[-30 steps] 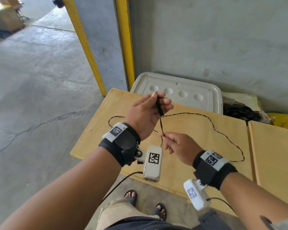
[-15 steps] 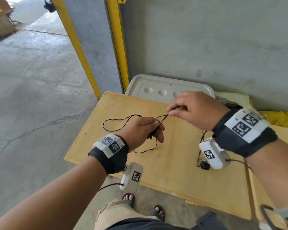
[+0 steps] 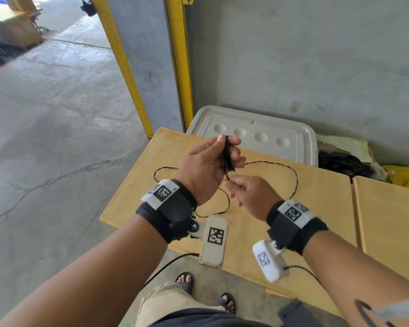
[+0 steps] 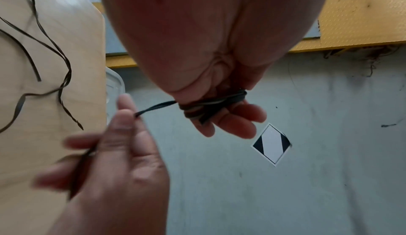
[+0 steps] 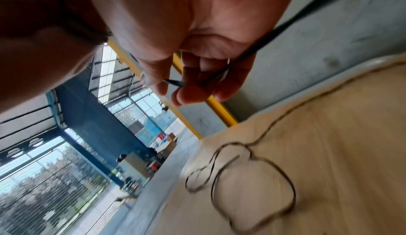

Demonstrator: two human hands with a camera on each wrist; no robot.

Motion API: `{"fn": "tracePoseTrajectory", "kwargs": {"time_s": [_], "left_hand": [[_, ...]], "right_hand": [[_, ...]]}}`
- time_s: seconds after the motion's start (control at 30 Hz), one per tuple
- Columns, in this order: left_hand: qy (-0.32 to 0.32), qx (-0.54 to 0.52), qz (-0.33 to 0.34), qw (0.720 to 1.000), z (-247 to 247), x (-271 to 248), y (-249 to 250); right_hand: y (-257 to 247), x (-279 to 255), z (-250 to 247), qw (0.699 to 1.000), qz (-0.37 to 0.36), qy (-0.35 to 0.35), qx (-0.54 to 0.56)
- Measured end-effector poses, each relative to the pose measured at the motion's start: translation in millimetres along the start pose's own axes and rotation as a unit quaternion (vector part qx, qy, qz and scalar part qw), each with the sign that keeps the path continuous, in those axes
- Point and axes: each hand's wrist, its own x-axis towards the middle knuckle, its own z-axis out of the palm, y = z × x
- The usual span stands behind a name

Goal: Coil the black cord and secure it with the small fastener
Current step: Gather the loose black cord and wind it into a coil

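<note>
Cord half wound, both hands raised over surface.
Left hand (image 3: 204,166) fingers (image 4: 239,117) grip wound cord (image 3: 228,156); right hand (image 3: 252,197) pinches the strand; slack loops lie on surface (image 3: 281,208).

Black wristbands (image 3: 175,215), white tagged modules (image 3: 214,240)

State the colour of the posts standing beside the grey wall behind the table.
Yellow. The posts show best in the head view.

Even, bright daylight from the open doorway, soft shadows; wide-angle bending at edges; motion blur in wrist views
</note>
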Motion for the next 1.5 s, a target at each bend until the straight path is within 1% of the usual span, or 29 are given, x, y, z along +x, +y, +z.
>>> {"fn": "tracePoseTrajectory", "kwargs": {"time_s": [0.03, 0.1, 0.13, 0.17, 0.23, 0.27, 0.33, 0.43, 0.5, 0.6, 0.7, 0.8, 0.9, 0.97, 1.03, 1.17, 1.27, 1.33, 1.4, 1.47, 1.5], "left_hand": [[0.017, 0.001, 0.01, 1.0, -2.7, 2.3, 1.2], [0.047, 0.007, 0.031, 0.998, -8.1, 6.2, 2.6], [0.058, 0.025, 0.038, 0.997, -11.3, 8.4, 2.5], [0.068, 0.059, 0.041, 0.995, -14.9, 10.4, 1.0], [0.076, 0.168, 0.036, 0.982, -21.6, 12.9, -4.8], [0.074, 0.23, 0.026, 0.97, -24.7, 12.9, -9.0], [0.056, 0.332, -0.013, 0.941, -28.8, 9.5, -16.3], [-0.002, 0.413, -0.057, 0.909, -29.2, 1.9, -20.8], [-0.039, 0.427, -0.077, 0.9, -24.8, -2.2, -19.9], [-0.053, 0.39, -0.102, 0.914, -18.7, -5.6, -17.3], [-0.06, 0.347, -0.122, 0.928, -15.4, -10.5, -16.0], [-0.074, 0.235, -0.138, 0.959, -11.0, -18.1, -17.8], [-0.073, 0.132, -0.134, 0.979, 0.3, -19.4, -16.4], [-0.071, 0.087, -0.113, 0.987, 7.3, -17.0, -13.7], [-0.059, 0.05, -0.087, 0.993, 11.8, -13.8, -10.7], [-0.026, -0.002, -0.045, 0.999, 9.6, -5.9, -6.6], [0.014, -0.037, -0.025, 0.999, 1.9, 0.9, -5.8], [0.04, -0.047, -0.006, 0.998, -2.5, 5.6, -3.6], [0.06, -0.036, 0.008, 0.998, -6.5, 10.5, 0.2], [0.08, 0.001, 0.017, 0.997, -11.9, 15.8, 2.3], [0.09, 0.027, 0.019, 0.995, -14.8, 17.9, 2.1]], "right_hand": [[2.2, -4.5, 5.1, 0.999, 0.006, -0.038, -0.008], [1.5, -13.7, 11.5, 0.992, -0.005, -0.117, -0.048], [-1.5, -16.4, 10.6, 0.987, -0.015, -0.145, -0.068], [-8.6, -19.3, 6.8, 0.984, -0.027, -0.158, -0.075], [-21.7, -20.0, -7.6, 0.985, -0.041, -0.147, -0.08], [-28.9, -19.0, -17.8, 0.985, -0.054, -0.132, -0.097], [-41.2, -15.6, -40.9, 0.976, -0.092, -0.108, -0.167], [-53.6, -7.4, -72.1, 0.955, -0.139, -0.088, -0.248], [-55.1, -0.3, -86.1, 0.952, -0.147, -0.077, -0.256], [-53.4, 7.2, -95.7, 0.958, -0.154, -0.062, -0.233], [-48.5, 15.6, -102.4, 0.97, -0.166, 0.001, -0.179], [-38.1, 25.7, -100.3, 0.978, -0.159, 0.068, -0.119], [-26.8, 31.1, -84.0, 0.985, -0.14, 0.09, -0.041], [-16.3, 32.6, -69.0, 0.99, -0.102, 0.093, 0.037], [-5.1, 30.0, -51.8, 0.991, -0.061, 0.069, 0.094], [13.0, 12.6, -20.7, 0.997, -0.03, 0.022, 0.06], [18.7, -2.0, -3.1, 0.997, -0.022, -0.05, 0.053], [20.0, -10.5, 2.4, 0.994, -0.023, -0.11, -0.01], [14.3, -18.4, 0.8, 0.982, -0.042, -0.162, -0.089], [1.0, -25.2, -7.8, 0.97, -0.06, -0.19, -0.139], [-6.4, -26.4, -14.8, 0.966, -0.072, -0.186, -0.165]]}}
